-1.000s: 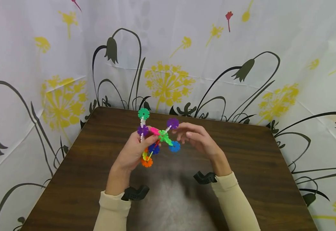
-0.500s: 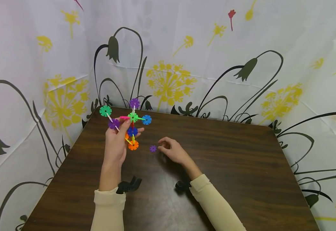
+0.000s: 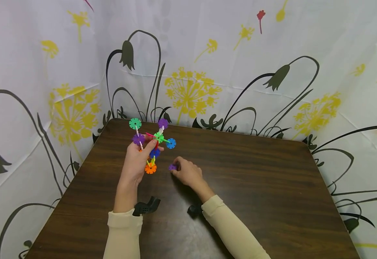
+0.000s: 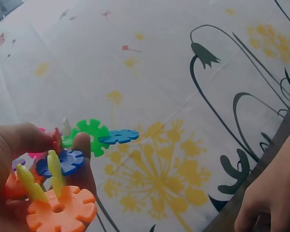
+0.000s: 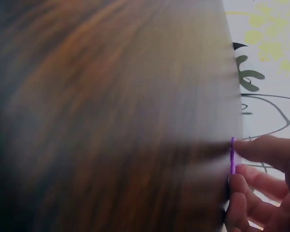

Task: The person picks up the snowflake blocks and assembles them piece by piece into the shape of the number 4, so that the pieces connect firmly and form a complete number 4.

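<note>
In the head view my left hand [image 3: 134, 162] grips a colourful construction of interlocking notched discs [image 3: 158, 137], raised over the table with the thumb across its middle. Its green, purple and blue discs stick out above the hand, and an orange disc [image 4: 60, 210] hangs lowest, joined to yellow ones in the left wrist view. My palm hides part of it. Right of it, my right hand [image 3: 188, 173] pinches a small loose purple notched disc [image 3: 172, 167] by its edges, at the tabletop. Edge-on in the right wrist view, that disc [image 5: 233, 155] sits between thumb and fingers.
A dark wood-grain table [image 3: 256, 180] spreads under both hands. White cloth [image 3: 201, 32] printed with flowers hangs behind its far edge and along the sides. Each wrist wears a black camera mount, such as the left one [image 3: 147, 206].
The right hand came down from beside the construction to the table and took hold of the loose purple disc. The left hand swung the construction left, then slightly back right, turning it.
</note>
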